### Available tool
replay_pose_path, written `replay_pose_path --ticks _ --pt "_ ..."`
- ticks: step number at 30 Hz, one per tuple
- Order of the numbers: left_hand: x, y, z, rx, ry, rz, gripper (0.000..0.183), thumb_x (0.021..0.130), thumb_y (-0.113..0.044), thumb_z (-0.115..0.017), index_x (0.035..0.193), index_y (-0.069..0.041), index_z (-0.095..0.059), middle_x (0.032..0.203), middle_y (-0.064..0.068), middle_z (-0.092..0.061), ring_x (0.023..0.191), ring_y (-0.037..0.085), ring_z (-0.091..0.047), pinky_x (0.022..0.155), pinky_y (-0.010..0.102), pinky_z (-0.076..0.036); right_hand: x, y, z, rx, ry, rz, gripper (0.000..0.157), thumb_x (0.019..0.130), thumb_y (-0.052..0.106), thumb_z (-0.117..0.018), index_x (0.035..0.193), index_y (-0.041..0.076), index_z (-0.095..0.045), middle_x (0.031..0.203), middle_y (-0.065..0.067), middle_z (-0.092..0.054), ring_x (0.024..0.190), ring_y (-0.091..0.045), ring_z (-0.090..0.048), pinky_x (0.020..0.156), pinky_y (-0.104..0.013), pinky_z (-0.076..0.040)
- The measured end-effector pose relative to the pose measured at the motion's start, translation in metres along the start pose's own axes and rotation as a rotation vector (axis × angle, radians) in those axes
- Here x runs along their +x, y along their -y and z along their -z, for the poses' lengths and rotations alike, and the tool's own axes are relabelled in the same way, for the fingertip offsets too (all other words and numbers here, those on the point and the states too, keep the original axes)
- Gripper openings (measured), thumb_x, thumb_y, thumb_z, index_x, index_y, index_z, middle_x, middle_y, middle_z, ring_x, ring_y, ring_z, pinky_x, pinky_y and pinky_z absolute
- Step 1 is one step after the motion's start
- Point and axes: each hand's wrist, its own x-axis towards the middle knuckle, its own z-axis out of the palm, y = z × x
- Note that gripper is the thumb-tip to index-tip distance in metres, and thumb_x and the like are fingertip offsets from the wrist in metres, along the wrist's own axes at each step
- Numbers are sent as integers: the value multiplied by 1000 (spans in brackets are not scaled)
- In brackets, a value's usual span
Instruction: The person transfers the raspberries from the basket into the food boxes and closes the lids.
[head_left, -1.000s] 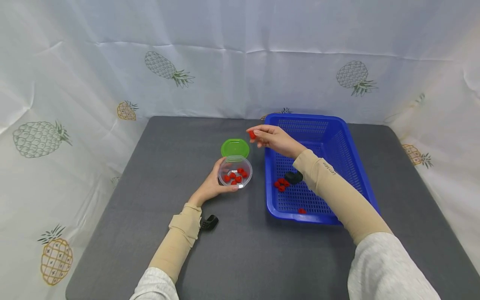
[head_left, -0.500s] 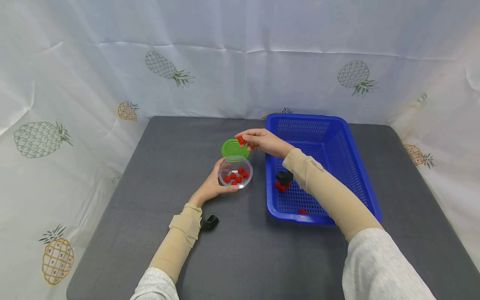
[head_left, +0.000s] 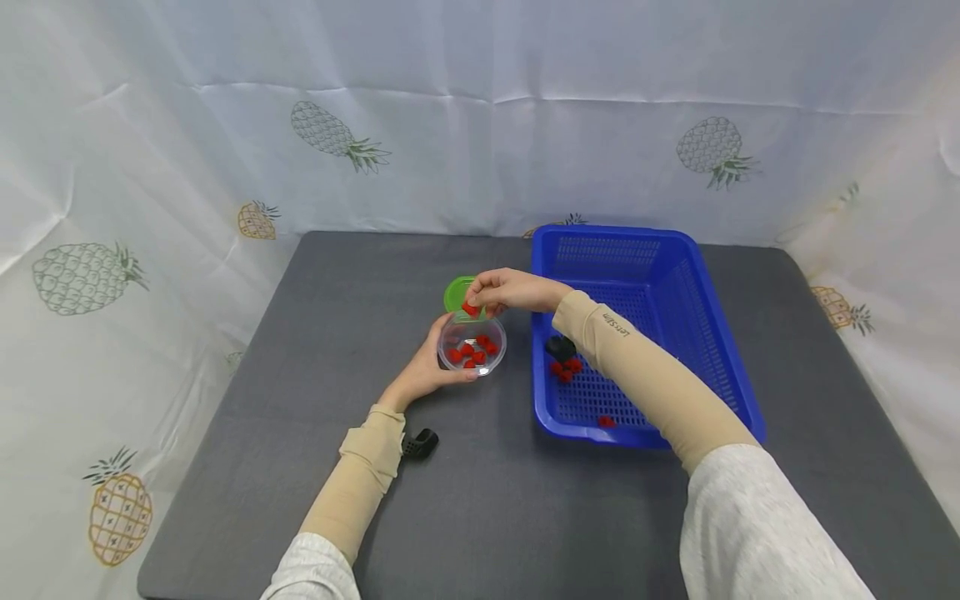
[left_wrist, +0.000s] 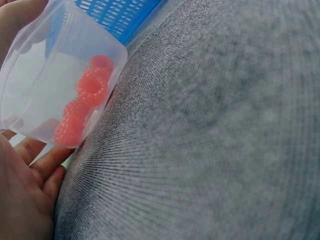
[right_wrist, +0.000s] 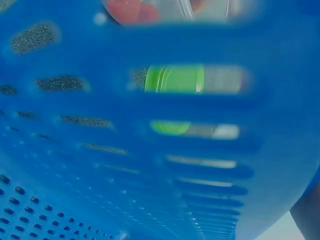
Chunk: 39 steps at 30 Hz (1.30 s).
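Note:
My left hand [head_left: 420,377] holds a clear round plastic tub [head_left: 501,345] on the dark table, fingers at its far side and thumb at its near side. Several red raspberries [left_wrist: 92,88] lie on the bottom of the tub, as the left wrist view shows through its wall. My right hand [head_left: 517,291] pinches one raspberry [head_left: 471,309] at the tub's far rim. Partly covered by that hand, a green lid [head_left: 455,294] lies behind the tub. The right wrist view is mostly filled by the blue basket wall [right_wrist: 90,55], and the right hand cannot be made out there.
A blue perforated basket [head_left: 538,392] stands to the right of the tub, under the right forearm. Several raspberries [head_left: 566,376] lie in it on the left, and another red piece [head_left: 606,422] near its front edge. A black wrist device [head_left: 422,444] shows beside the left wrist.
My right hand has moved left and toward me with the raspberry, from beside the basket's left rim to the tub's far rim. The left hand and tub have stayed in place.

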Motion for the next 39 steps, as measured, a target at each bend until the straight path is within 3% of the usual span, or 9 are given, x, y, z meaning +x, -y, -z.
replay_pose_path --ticks 6,10,14,17,22,26,32,39 --pt "-1 -1 0 2 2 2 100 76 -17 -76 149 -14 -7 149 16 -28 135 33 -32 113 52 -23 2 2 0 -62 43 -15 24 96 25 -50 111 9 -61 102 -4 -63 103 -43 -53 86 -37 -49" --pt "-1 -2 0 3 3 9 100 76 -17 -75 149 -14 -7 148 15 -30 135 32 -33 112 51 -24 4 2 -1 -127 66 -31 25 97 25 -49 109 9 -63 103 -9 -64 98 -31 -58 85 -36 -49" --pt "-2 -3 -1 10 -2 27 100 76 -18 -76 149 -14 -7 149 13 -28 135 31 -33 112 51 -25 7 2 -3 -211 90 -58 24 96 25 -50 105 10 -66 99 -6 -66 90 -18 -61 82 -31 -51" --pt "-2 -3 -1 15 -7 32 100 76 -18 -76 149 -15 -8 150 13 -26 136 31 -32 112 50 -25 8 3 -5 -266 102 -78 23 97 24 -49 104 11 -66 96 -4 -65 91 -21 -62 80 -28 -51" --pt "-2 -2 -1 10 -12 33 100 75 -18 -76 149 -15 -8 150 13 -26 135 31 -32 112 50 -25 10 3 -11 -362 118 -66 24 98 23 -46 103 11 -67 94 -4 -65 88 -26 -61 81 -38 -50" --pt "-2 -2 -1 8 -9 39 101 75 -19 -77 149 -17 -8 150 13 -26 135 30 -32 112 49 -26 11 2 -14 -415 123 -49 26 98 23 -45 98 12 -68 93 -8 -67 77 -16 -59 78 -39 -50" --pt "-2 -2 -1 3 -10 29 100 75 -18 -77 149 -16 -9 149 12 -27 135 30 -33 112 49 -26 12 2 -15 -432 117 -55 26 99 22 -45 99 9 -67 87 -5 -68 73 -14 -58 69 -27 -48" --pt "-2 -2 -1 0 -10 11 99 75 -15 -76 148 -11 -9 148 13 -28 134 32 -34 112 49 -27 11 1 -15 -408 110 -81 29 99 25 -45 116 8 -62 90 -4 -67 74 -14 -58 79 -41 -49"
